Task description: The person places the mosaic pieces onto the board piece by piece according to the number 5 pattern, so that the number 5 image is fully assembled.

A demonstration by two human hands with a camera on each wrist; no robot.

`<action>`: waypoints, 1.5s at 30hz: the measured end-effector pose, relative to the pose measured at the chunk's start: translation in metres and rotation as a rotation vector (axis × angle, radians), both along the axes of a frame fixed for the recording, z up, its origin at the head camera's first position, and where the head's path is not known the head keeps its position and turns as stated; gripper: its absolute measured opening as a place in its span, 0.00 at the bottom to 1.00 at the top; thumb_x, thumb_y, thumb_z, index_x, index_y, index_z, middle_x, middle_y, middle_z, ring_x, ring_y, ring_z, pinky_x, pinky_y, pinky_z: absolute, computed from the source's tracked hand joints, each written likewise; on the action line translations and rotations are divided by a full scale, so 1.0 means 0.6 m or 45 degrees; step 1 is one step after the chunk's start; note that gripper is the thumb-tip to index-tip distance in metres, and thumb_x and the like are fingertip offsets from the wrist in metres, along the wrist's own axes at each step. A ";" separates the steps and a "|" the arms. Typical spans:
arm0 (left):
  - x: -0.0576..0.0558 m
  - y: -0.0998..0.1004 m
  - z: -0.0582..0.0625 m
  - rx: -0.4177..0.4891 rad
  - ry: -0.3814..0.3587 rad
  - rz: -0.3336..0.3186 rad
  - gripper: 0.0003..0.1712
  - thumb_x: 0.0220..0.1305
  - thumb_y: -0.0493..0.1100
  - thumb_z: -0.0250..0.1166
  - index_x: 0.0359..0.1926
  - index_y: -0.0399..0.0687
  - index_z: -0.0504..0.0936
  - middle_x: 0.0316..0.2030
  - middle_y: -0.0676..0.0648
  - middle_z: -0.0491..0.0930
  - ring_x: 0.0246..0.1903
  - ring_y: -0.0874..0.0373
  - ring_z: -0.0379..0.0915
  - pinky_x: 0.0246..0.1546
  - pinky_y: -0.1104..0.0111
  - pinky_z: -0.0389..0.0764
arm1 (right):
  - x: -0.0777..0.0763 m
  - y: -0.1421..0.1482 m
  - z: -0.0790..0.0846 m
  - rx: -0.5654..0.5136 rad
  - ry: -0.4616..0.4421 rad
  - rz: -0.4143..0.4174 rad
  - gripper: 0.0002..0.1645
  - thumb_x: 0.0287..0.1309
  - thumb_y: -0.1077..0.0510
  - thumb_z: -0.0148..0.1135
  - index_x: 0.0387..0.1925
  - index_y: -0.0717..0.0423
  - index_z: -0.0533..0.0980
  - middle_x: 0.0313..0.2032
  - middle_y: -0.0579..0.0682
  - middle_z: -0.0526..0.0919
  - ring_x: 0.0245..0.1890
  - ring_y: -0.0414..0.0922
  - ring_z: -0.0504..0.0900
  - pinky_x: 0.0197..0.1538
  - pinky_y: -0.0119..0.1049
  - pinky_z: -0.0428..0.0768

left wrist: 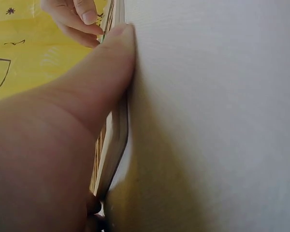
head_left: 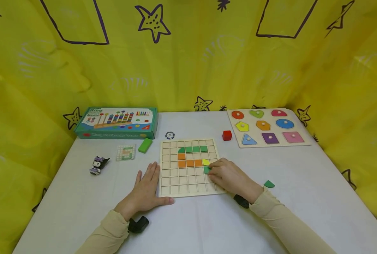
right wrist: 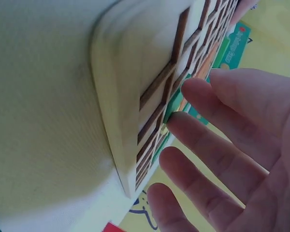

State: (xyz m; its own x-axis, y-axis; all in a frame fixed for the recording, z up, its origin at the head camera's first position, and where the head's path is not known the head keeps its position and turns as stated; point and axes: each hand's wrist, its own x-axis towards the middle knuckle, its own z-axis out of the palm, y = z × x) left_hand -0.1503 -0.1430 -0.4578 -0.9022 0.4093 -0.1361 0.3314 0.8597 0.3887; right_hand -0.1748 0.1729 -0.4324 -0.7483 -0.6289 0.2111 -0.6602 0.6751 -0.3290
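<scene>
A wooden grid board [head_left: 173, 181] lies on the table. My left hand [head_left: 144, 192] rests at its left side, fingers spread along the edge and thumb [left wrist: 111, 63] against the near edge. My right hand [head_left: 231, 174] is over the board's right part. Its fingertips [right wrist: 176, 118] touch a green tile [right wrist: 173, 105] in a cell, just below a yellow tile [head_left: 205, 162]. Orange tiles [head_left: 190, 163] run left from the yellow one, with another orange above the left end. A green row [head_left: 193, 149] with a rounded left end lies above. The right fingers partly cover the green tile.
A loose green quarter-round tile [head_left: 269, 184] lies by the right wrist. Behind are a pattern card [head_left: 126, 152], green block [head_left: 145, 145], poker chip [head_left: 169, 135], red cube [head_left: 227, 135], shape puzzle [head_left: 252, 132] and game box [head_left: 117, 123]. A small figurine [head_left: 97, 165] is left.
</scene>
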 end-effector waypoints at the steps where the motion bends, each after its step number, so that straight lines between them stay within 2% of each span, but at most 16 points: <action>1: 0.000 0.000 0.000 0.006 -0.003 -0.001 0.75 0.46 0.80 0.63 0.74 0.28 0.44 0.74 0.33 0.39 0.73 0.41 0.29 0.65 0.39 0.33 | 0.000 0.004 0.003 0.001 -0.006 0.003 0.07 0.59 0.61 0.68 0.37 0.59 0.86 0.47 0.56 0.84 0.48 0.53 0.78 0.53 0.48 0.76; 4: -0.004 -0.001 0.002 0.010 0.001 -0.005 0.75 0.46 0.80 0.62 0.74 0.29 0.43 0.75 0.33 0.39 0.73 0.41 0.29 0.66 0.39 0.33 | -0.004 0.034 0.020 0.007 -0.050 -0.049 0.08 0.60 0.62 0.67 0.41 0.60 0.85 0.48 0.56 0.83 0.50 0.54 0.78 0.54 0.50 0.75; 9: -0.009 -0.016 0.014 0.005 0.040 0.021 0.76 0.45 0.79 0.64 0.74 0.28 0.43 0.75 0.33 0.39 0.73 0.41 0.29 0.66 0.40 0.32 | -0.010 0.121 0.050 -0.037 -0.134 -0.291 0.10 0.59 0.66 0.66 0.44 0.63 0.84 0.42 0.54 0.85 0.45 0.54 0.78 0.51 0.53 0.76; 12: -0.008 -0.028 0.022 0.008 0.053 0.033 0.75 0.45 0.78 0.65 0.74 0.27 0.44 0.74 0.32 0.39 0.73 0.40 0.30 0.65 0.39 0.33 | 0.001 0.168 0.054 -0.046 -0.224 -0.428 0.11 0.59 0.67 0.66 0.44 0.65 0.83 0.37 0.53 0.85 0.40 0.53 0.77 0.48 0.53 0.76; 16: -0.007 -0.036 0.027 0.008 0.070 0.028 0.75 0.46 0.77 0.65 0.73 0.26 0.45 0.74 0.31 0.40 0.73 0.38 0.31 0.65 0.38 0.33 | 0.021 0.204 0.043 -0.036 -0.357 -0.524 0.12 0.59 0.64 0.67 0.44 0.64 0.83 0.33 0.47 0.82 0.36 0.50 0.75 0.45 0.51 0.76; 21: -0.005 -0.035 0.025 0.015 0.071 0.024 0.73 0.48 0.76 0.66 0.73 0.25 0.45 0.74 0.30 0.40 0.73 0.38 0.32 0.65 0.38 0.34 | 0.039 0.216 0.016 -0.040 -0.408 -0.561 0.12 0.56 0.57 0.72 0.38 0.61 0.82 0.26 0.43 0.75 0.30 0.45 0.72 0.35 0.39 0.74; 25: -0.004 -0.028 0.020 0.022 0.049 0.007 0.74 0.48 0.76 0.66 0.73 0.25 0.45 0.74 0.31 0.40 0.73 0.38 0.31 0.65 0.38 0.34 | 0.047 0.220 0.005 -0.011 -0.387 -0.590 0.13 0.53 0.56 0.74 0.35 0.60 0.80 0.24 0.44 0.70 0.28 0.44 0.69 0.31 0.37 0.69; 31: -0.003 -0.023 0.014 0.012 0.049 0.005 0.74 0.48 0.77 0.65 0.73 0.26 0.44 0.74 0.31 0.39 0.73 0.38 0.31 0.65 0.38 0.35 | 0.043 0.208 0.010 -0.020 -0.369 -0.579 0.14 0.53 0.59 0.73 0.40 0.62 0.81 0.29 0.46 0.75 0.32 0.47 0.72 0.37 0.42 0.73; 34: -0.002 -0.023 0.013 0.022 0.052 0.016 0.74 0.47 0.77 0.65 0.73 0.25 0.44 0.74 0.31 0.40 0.73 0.38 0.32 0.65 0.38 0.35 | 0.035 0.189 0.019 -0.008 -0.392 -0.516 0.14 0.54 0.59 0.72 0.41 0.60 0.82 0.32 0.46 0.76 0.35 0.48 0.73 0.40 0.44 0.74; 37: -0.001 -0.023 0.010 0.029 0.047 0.018 0.74 0.47 0.77 0.65 0.73 0.25 0.44 0.74 0.31 0.39 0.73 0.38 0.31 0.65 0.37 0.34 | 0.030 0.173 0.025 0.041 -0.442 -0.432 0.12 0.54 0.58 0.73 0.39 0.58 0.83 0.30 0.43 0.76 0.35 0.47 0.72 0.40 0.43 0.74; 39: 0.000 -0.021 0.008 0.027 0.034 0.014 0.75 0.47 0.78 0.64 0.73 0.26 0.43 0.74 0.31 0.38 0.73 0.39 0.30 0.65 0.38 0.33 | 0.031 0.169 0.026 0.069 -0.457 -0.415 0.11 0.53 0.58 0.73 0.38 0.58 0.83 0.28 0.42 0.75 0.33 0.46 0.72 0.38 0.41 0.73; 45: -0.004 -0.007 0.000 0.050 0.017 -0.025 0.74 0.48 0.78 0.64 0.74 0.27 0.42 0.74 0.33 0.38 0.73 0.41 0.29 0.66 0.40 0.32 | 0.050 0.179 0.018 0.087 -0.458 -0.526 0.12 0.54 0.58 0.73 0.38 0.61 0.82 0.27 0.44 0.74 0.32 0.46 0.71 0.37 0.41 0.73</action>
State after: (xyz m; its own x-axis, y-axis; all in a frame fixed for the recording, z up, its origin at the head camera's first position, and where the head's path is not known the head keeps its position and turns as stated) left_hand -0.1525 -0.1474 -0.4578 -0.8956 0.4317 -0.1074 0.3536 0.8373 0.4170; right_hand -0.1451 0.2804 -0.4216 -0.9533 -0.2706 -0.1344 -0.1897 0.8823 -0.4309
